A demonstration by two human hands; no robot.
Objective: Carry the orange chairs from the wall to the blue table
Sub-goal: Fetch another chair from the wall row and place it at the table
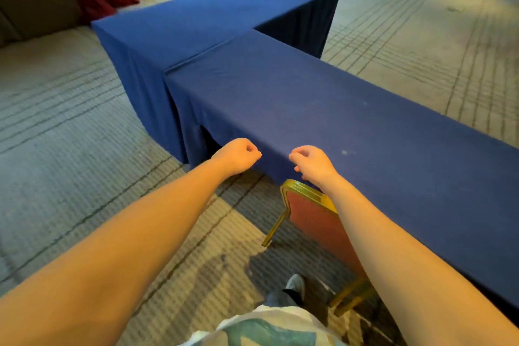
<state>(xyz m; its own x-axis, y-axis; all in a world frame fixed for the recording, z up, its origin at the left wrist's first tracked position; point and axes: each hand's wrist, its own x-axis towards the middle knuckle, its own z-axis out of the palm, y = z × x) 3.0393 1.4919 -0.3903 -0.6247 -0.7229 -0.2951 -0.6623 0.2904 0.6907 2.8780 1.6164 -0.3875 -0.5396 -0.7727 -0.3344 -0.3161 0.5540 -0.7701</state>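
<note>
Forearms (140, 233) reach to the blue table (309, 98): left hand (238, 157) an empty fist, right hand (311, 163) loosely curled, empty, over the orange chair (317, 219). I would square it to the table.

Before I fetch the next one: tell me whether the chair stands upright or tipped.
Upright. The chair has its back rising straight beside the table, and its visible legs reach the carpet.

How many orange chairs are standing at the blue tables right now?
1: the orange chair stands against the long side of the near blue table, just beneath the right hand. Others may be hidden behind the tablecloths.
</note>
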